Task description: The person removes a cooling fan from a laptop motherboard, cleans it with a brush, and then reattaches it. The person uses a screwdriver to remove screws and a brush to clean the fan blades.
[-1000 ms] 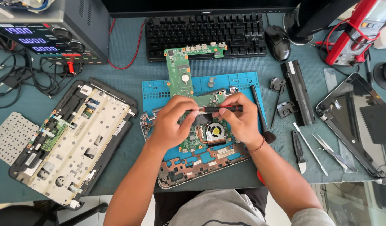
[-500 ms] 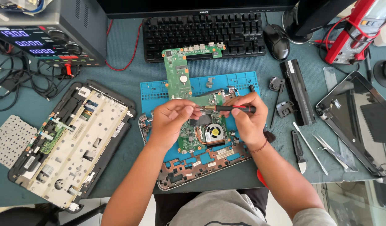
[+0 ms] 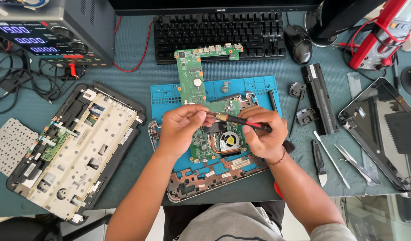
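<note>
A green laptop motherboard (image 3: 191,82) with a round cooling fan (image 3: 228,140) lies on a blue work mat (image 3: 254,87), over a laptop base frame (image 3: 201,180). My right hand (image 3: 265,134) grips a red and black screwdriver (image 3: 241,120) that lies nearly level above the board, its tip pointing left. My left hand (image 3: 181,127) pinches the brass tip end of that screwdriver with its fingertips. Both hands hover just over the middle of the board.
An opened laptop shell (image 3: 76,147) and a loose keyboard sheet (image 3: 9,143) lie at left. A power supply (image 3: 49,31) with cables stands back left, a black keyboard (image 3: 218,31) and mouse (image 3: 298,42) behind. A battery (image 3: 320,98), hinges, pry tools (image 3: 330,158) and a screen panel (image 3: 384,129) lie at right.
Both hands have shifted slightly up and to the right with the screwdriver. My left fingers have closed in on its tip.
</note>
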